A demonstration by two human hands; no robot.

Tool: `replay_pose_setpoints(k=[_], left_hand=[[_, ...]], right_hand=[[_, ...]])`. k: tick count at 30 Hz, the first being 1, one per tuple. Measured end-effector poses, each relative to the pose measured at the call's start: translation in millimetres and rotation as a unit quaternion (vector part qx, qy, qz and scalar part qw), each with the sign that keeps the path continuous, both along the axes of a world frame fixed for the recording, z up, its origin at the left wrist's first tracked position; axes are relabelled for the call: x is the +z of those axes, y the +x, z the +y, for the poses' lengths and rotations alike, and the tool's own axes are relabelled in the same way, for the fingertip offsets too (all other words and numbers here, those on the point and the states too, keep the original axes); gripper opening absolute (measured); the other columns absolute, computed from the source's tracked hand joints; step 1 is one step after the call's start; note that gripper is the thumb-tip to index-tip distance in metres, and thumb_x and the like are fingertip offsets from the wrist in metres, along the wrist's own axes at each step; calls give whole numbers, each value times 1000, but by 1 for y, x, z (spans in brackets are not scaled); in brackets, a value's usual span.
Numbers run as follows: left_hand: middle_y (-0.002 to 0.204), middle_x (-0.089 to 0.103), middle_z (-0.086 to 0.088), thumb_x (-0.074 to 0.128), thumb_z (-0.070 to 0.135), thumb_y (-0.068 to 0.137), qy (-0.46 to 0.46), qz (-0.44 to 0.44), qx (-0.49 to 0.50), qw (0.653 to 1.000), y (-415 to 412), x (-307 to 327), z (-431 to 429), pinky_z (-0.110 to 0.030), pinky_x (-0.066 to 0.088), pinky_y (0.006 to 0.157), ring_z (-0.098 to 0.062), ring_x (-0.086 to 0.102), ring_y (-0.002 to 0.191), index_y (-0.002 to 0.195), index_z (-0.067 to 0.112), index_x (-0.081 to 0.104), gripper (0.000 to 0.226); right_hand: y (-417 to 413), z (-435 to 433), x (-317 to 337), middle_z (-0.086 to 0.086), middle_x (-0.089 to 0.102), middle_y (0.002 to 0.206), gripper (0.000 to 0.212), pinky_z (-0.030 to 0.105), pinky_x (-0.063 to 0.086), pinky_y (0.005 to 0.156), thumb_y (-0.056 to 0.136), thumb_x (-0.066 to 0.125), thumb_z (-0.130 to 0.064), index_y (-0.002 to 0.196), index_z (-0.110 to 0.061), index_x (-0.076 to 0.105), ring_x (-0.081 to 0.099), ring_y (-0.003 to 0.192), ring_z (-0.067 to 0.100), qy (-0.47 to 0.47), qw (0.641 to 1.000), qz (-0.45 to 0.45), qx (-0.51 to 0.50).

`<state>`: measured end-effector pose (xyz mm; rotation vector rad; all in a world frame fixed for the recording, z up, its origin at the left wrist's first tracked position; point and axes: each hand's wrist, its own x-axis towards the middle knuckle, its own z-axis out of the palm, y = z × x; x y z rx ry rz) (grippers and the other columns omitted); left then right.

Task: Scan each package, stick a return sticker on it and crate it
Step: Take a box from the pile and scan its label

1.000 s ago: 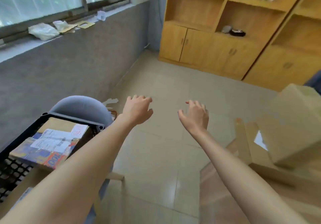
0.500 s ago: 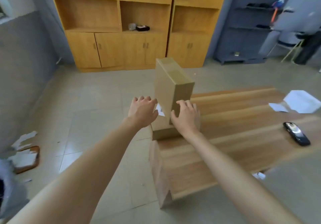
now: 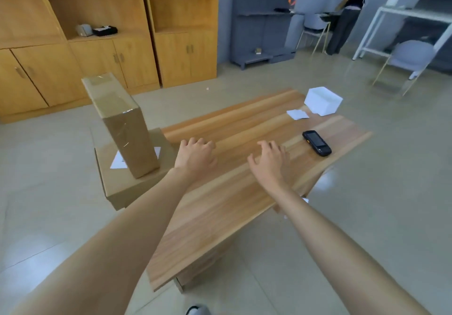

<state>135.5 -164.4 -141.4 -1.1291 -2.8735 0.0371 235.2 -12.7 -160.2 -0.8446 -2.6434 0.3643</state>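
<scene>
Head view looks down on a wooden table point(image 3: 220, 204) with both hands held out above it and holding nothing: the left hand point(image 3: 195, 155) and right hand point(image 3: 269, 160) are loose, with the fingers slightly spread. I cannot tell whether the fingertips touch the wood.

A tall box point(image 3: 122, 124) stands on its narrow end on top of a flat box point(image 3: 137, 187) at the left end of the table, just left of the left hand. Both are plain brown cardboard and probably stiff enough to squeeze. The tall one is wrapped in glossy clear tape, so its faces may be slippery. Standing on end, it looks easy to topple. A safer hold is likely one palm on each broad face, low down, or a hand under the base. Its weight cannot be judged from here.

A black scanner point(image 3: 316, 143) lies to the right of the right hand. Small white sheets point(image 3: 297, 114) – perhaps the stickers – lie farther back beside a white box point(image 3: 322, 100).

A white label point(image 3: 117, 162) lies on the flat box, half hidden by the tall one, and its print is too blurred to read – no brand or writing is legible anywhere
</scene>
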Motion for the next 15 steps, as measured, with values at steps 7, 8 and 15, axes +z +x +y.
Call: replay_pose_setpoints(k=[7, 8, 15], left_hand=[[131, 53, -5, 40, 36, 97, 1, -11, -56, 998, -20, -10, 111, -38, 33, 97, -28, 46, 119, 135, 22, 44, 41], [132, 53, -5, 41, 37, 97, 4, -14, -63, 998, -25, -12, 129, -38, 33, 98, -28, 46, 120, 136, 22, 43, 42], [137, 49, -6, 39, 39, 98, 11, -39, -88, 995, -60, -16, 254, -40, 31, 101, -29, 42, 126, 138, 21, 41, 44]], right_hand=[[8, 95, -10, 4, 55, 124, 42, 36, 33, 98, 93, 48, -34, 132, -17, 51, 46, 116, 26, -14, 999, 1, -51], [6, 110, -10, 4, 55, 124, 42, 36, 33, 97, 93, 48, -34, 131, -17, 51, 45, 116, 26, -9, 998, -2, -56], [-19, 218, -6, 4, 55, 123, 41, 35, 36, 97, 91, 47, -31, 128, -15, 53, 45, 115, 26, 4, 997, -39, -68]])
